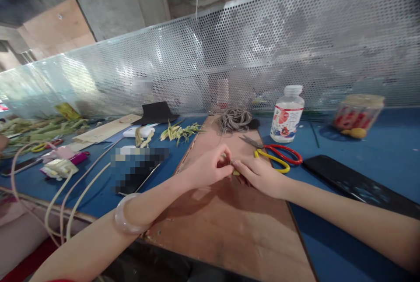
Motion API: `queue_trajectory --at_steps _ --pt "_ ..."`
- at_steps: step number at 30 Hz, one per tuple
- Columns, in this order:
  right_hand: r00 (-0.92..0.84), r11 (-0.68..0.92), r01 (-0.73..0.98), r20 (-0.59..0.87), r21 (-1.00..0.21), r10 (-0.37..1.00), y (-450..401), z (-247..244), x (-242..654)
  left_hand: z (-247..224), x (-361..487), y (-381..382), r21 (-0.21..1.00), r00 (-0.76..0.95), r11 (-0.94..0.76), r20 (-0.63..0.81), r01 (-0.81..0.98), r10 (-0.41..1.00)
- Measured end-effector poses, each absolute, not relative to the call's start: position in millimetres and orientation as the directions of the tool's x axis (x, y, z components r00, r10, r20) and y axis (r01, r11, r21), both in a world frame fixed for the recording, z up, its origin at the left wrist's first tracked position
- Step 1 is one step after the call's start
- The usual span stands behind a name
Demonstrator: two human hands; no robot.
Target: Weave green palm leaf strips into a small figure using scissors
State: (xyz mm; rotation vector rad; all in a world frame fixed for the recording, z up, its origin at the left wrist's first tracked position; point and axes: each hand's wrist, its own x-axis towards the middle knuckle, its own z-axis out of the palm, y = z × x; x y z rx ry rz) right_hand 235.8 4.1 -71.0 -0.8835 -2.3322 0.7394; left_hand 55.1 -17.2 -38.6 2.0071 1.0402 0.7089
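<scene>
Over the brown board, my left hand and my right hand meet at the fingertips. My left thumb and index finger curl round into a pinch. The fingers of my right hand are bent down against the same spot. A small yellow-green bit peeks out between them, mostly hidden, and its kind cannot be made out. Scissors with one red and one yellow handle lie just beyond my right hand. Behind both hands is a tangled heap of grey cord.
A white-capped bottle and a clear jar stand at the back right. A black flat case lies right. On the left are a phone, pale cables, dried plant pieces and husks. Perforated metal screen runs behind.
</scene>
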Motion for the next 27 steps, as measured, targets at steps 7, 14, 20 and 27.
queue_trajectory --at_steps 7,14,20,27 --pt "-0.649 0.685 0.415 0.333 -0.599 0.684 3.6 -68.6 235.3 -38.6 56.0 -15.8 0.805 0.507 -0.380 0.115 0.457 0.854" --pt "-0.642 0.646 0.417 0.296 -0.639 0.707 3.4 -67.3 235.4 -39.2 56.0 -16.0 0.823 0.511 -0.371 0.116 0.431 0.852" --pt "-0.647 0.583 0.364 0.254 -0.726 0.719 2.7 -67.9 235.7 -39.9 56.0 -15.7 0.864 0.510 -0.352 0.133 0.359 0.850" --pt "-0.640 0.516 0.343 0.207 -0.785 0.740 1.7 -66.6 236.9 -38.4 55.5 -16.3 0.889 0.524 -0.342 0.143 0.304 0.840"
